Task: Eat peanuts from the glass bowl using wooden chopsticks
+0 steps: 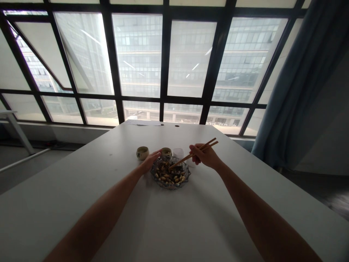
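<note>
A scalloped glass bowl [171,186] on the white table holds a mix of nuts and dark pieces. My right hand [203,154] is closed round a pair of wooden chopsticks [188,156], whose tips reach down into the mix. At the bowl's left rim is my left hand [151,161], its fingers stretched toward a small cream cup [166,152] behind the bowl; whether they touch it is unclear. A second cream cup [142,153] with a dark character stands left of that hand. Behind the bowl, right of the middle cup, is a clear container [178,153].
The white table [109,203] runs forward to large framed windows. White sheets [143,123] lie at its far edge, near a dark round spot [177,126]. A blue curtain [289,80] hangs at the right, and another table's leg [20,133] stands at the left.
</note>
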`<state>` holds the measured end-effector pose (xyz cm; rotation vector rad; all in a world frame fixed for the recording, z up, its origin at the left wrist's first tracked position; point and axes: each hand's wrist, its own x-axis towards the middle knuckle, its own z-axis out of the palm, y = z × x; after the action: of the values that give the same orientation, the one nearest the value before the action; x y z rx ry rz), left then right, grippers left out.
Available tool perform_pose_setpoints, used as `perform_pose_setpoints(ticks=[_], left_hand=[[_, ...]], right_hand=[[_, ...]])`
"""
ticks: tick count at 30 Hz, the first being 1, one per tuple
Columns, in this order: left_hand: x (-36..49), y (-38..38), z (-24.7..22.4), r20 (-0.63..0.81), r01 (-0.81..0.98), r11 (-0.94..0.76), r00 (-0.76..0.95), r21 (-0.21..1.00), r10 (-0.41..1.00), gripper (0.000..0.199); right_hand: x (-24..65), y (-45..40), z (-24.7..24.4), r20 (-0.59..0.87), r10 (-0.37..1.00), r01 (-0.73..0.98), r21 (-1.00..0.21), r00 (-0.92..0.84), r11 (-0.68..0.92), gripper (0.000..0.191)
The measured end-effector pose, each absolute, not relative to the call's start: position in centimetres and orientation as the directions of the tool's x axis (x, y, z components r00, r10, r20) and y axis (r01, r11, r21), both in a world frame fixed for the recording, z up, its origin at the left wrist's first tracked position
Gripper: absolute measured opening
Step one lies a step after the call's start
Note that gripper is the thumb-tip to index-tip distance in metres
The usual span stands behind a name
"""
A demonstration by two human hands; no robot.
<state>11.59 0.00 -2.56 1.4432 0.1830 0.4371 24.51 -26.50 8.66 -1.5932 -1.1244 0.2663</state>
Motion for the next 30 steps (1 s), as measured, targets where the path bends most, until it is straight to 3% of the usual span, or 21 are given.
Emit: perform_pose_setpoints(ticks=[7,11,22,27,30], left_hand=[[11.7,-0.1,-2.6,0.102,-0.157,0.098,0.901,0.983,0.421,0.091],[11.8,0.1,-2.8,0.104,-0.163,0.109,0.904,0.981,0.415,0.090],[11.9,0.3,-3.0,0.115,-0.178,0.112,0.899,0.978,0.423,0.089],[12.0,0.2,-3.0,0.120,-0.190,0.133,0.903,0.973,0.412,0.087],[11.9,0.2,-3.0,0.127,-0.194,0.128,0.904,0.973,0.409,0.082]], right_hand=[[26.4,-28.3,9.8,0.631,0.431,0.664,-0.742,0.646,0.091,0.060],[27.1,-29.1,10.1,0.677,0.359,0.720,-0.694,0.642,0.020,0.063],[28.3,-29.5,9.7,0.628,0.434,0.755,-0.609,0.646,-0.242,0.057],[27.2,-29.4,10.5,0.620,0.427,0.715,-0.693,0.658,-0.095,0.060],[26.3,-29.1,10.9,0.530,0.565,0.630,-0.776,0.632,0.022,0.064]])
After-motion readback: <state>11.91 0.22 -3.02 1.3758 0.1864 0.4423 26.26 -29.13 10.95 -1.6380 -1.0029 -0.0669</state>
